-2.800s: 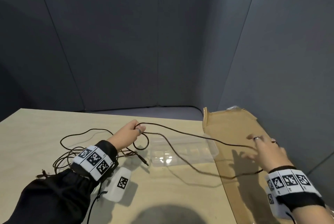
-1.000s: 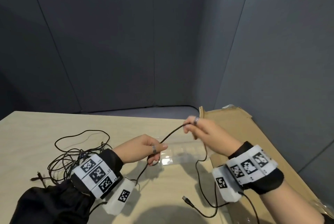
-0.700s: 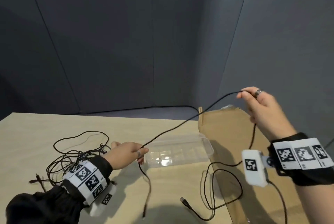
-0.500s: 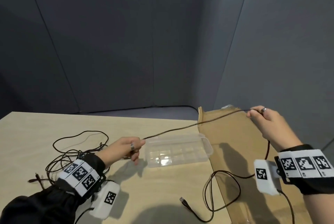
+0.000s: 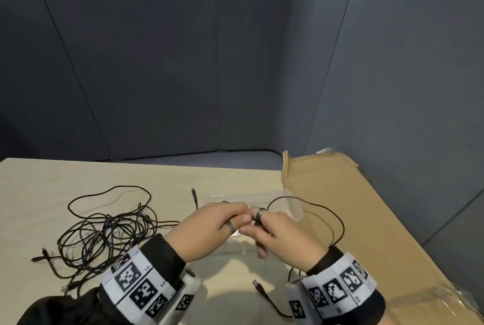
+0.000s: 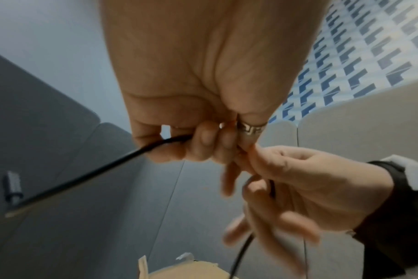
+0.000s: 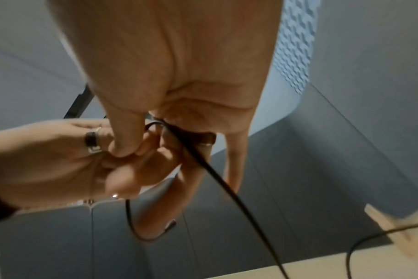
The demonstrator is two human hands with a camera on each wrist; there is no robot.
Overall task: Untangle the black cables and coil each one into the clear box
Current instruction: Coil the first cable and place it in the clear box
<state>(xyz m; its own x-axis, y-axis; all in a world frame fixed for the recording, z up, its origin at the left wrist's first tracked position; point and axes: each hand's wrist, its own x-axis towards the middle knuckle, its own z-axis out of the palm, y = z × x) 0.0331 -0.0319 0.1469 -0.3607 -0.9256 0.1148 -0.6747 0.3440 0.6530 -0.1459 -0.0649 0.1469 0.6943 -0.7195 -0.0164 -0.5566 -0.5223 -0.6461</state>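
Both hands meet just above the clear box, which I can only half see behind them. My left hand has fingers curled round the cable, pinching it w/ thumb; one plug end sticks up past the knuckles. My right hand pinches the same cable right beside, touching the left; a loop arcs out over the cardboard & back down by my wrist, other plug lying on the table near me. Rest of the cables, the tangle, sit well apart to my left, not yet sorted. Cable looks thin, light, limp but springy, so I reckon coils will pop open unless I keep each turn pinched at the crossing. Best grip: near the plug, feed slack thru fingers. Nothing in the box yet, as far as I can tell.
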